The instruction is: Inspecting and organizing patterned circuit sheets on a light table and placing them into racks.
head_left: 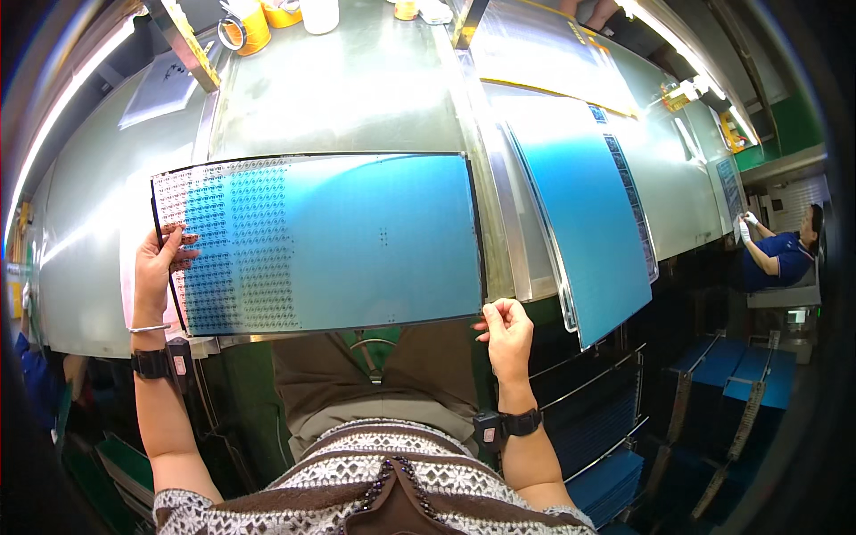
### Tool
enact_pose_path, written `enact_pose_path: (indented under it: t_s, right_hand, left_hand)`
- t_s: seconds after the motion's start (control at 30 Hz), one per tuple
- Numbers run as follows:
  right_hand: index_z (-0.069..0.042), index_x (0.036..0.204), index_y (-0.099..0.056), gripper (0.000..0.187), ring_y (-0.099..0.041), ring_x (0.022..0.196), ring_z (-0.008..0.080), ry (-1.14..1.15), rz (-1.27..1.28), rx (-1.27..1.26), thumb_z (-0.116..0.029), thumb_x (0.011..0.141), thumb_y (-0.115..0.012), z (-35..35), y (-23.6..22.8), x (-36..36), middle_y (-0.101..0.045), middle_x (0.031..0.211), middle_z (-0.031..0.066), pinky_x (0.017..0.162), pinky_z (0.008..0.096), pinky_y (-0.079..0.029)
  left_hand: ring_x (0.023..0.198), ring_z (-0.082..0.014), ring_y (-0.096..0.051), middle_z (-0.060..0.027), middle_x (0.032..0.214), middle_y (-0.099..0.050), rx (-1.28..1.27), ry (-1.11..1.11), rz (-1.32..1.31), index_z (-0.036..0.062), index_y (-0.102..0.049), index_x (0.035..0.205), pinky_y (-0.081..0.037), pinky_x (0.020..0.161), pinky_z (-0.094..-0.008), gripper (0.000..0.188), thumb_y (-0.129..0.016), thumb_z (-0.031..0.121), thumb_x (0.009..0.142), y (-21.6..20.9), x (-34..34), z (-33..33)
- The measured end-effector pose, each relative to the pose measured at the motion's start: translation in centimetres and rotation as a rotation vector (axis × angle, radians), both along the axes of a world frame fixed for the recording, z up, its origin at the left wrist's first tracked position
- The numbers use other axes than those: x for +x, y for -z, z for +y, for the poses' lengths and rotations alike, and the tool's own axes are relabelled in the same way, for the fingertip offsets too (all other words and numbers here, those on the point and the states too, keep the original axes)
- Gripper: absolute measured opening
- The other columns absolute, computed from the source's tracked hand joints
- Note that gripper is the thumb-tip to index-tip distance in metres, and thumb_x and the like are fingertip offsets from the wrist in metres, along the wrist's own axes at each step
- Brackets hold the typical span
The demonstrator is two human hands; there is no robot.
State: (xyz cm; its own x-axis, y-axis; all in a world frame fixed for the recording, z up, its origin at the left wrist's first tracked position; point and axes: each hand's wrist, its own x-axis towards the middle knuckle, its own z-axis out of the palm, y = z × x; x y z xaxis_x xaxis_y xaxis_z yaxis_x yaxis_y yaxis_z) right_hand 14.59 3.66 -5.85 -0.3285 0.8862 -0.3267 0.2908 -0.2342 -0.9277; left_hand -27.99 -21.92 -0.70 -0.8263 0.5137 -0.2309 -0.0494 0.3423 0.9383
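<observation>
A wide blue panel (357,241) with a dark rim and rows of small dark marks over its left part is held in front of me, its far part over the bright worktable and its near edge reaching past the table's front. My left hand (162,263) grips the panel's left edge, fingers closed on it. At the near right corner, my right hand (506,330) pinches the edge between thumb and bent fingers. To the right lies a group of similar blue panels (580,214), overhanging the table's front edge; the right hand is apart from them.
Metal strips divide the lit worktable (339,98). Orange tape rolls (251,31) and a white container (319,13) stand at the back. Racks with blue panels (731,366) are at lower right. A co-worker (785,254) in dark blue with white gloves is at far right.
</observation>
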Motion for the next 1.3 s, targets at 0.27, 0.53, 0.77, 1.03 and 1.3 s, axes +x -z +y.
enact_pose_path:
  t_s: [0.27, 0.53, 0.77, 1.03, 1.3]
  right_hand:
    - [-0.001, 0.087, -0.055, 0.009, -0.061, 0.06, 0.011, 0.046, 0.037, 0.012, -0.009, 0.09, -0.058, -0.12, 0.25, -0.46, -0.058, 0.074, 0.0031, 0.049, 0.0202, -0.049]
    - [0.0, 0.087, -0.054, 0.007, -0.062, 0.062, 0.0127, 0.049, 0.076, -0.043, -0.006, 0.09, -0.057, -0.06, 0.06, -0.3, -0.058, 0.075, 0.0046, 0.052, 0.0231, -0.052]
    - [0.0, 0.088, -0.053, 0.007, -0.062, 0.062, 0.0133, 0.037, 0.123, -0.037, -0.005, 0.09, -0.057, -0.19, 0.19, -0.12, -0.058, 0.075, 0.0051, 0.055, 0.0237, -0.053]
    - [0.0, 0.086, -0.051, 0.007, -0.062, 0.063, 0.0139, 0.039, 0.14, -0.013, -0.003, 0.09, -0.056, -0.26, 0.08, -0.19, -0.058, 0.073, 0.005, 0.059, 0.0255, -0.054]
    - [-0.001, 0.086, -0.051, 0.007, -0.063, 0.063, 0.014, 0.041, 0.167, -0.015, -0.003, 0.09, -0.056, -0.41, -0.07, -0.21, -0.058, 0.073, 0.0049, 0.06, 0.0262, -0.054]
  left_hand:
    - [0.073, -0.0129, -0.065, -0.0055, 0.09, -0.066, -0.013, -0.007, -0.019, 0.0069, -0.061, 0.107, -0.048, 0.064, -0.0224, 0.022, -0.057, 0.024, 0.093, 0.13, -0.04, 0.05]
    - [0.073, -0.013, -0.066, -0.006, 0.089, -0.067, -0.026, -0.001, -0.01, 0.0066, -0.06, 0.106, -0.049, 0.063, -0.0228, 0.022, -0.058, 0.024, 0.092, -0.01, 0.12, 0.19]
    - [0.074, -0.0129, -0.066, -0.0063, 0.091, -0.067, -0.039, -0.003, -0.036, 0.0068, -0.059, 0.107, -0.049, 0.063, -0.0226, 0.024, -0.058, 0.025, 0.092, 0.54, -0.22, -0.25]
    - [0.073, -0.014, -0.066, -0.0084, 0.09, -0.068, -0.054, 0.008, -0.06, 0.0064, -0.058, 0.107, -0.05, 0.063, -0.0232, 0.024, -0.057, 0.025, 0.093, 0.74, -0.26, -0.18]
    - [0.075, -0.0137, -0.066, -0.0091, 0.093, -0.068, -0.075, 0.002, -0.095, 0.006, -0.057, 0.108, -0.05, 0.063, -0.0238, 0.024, -0.057, 0.024, 0.093, 0.72, -0.22, -0.29]
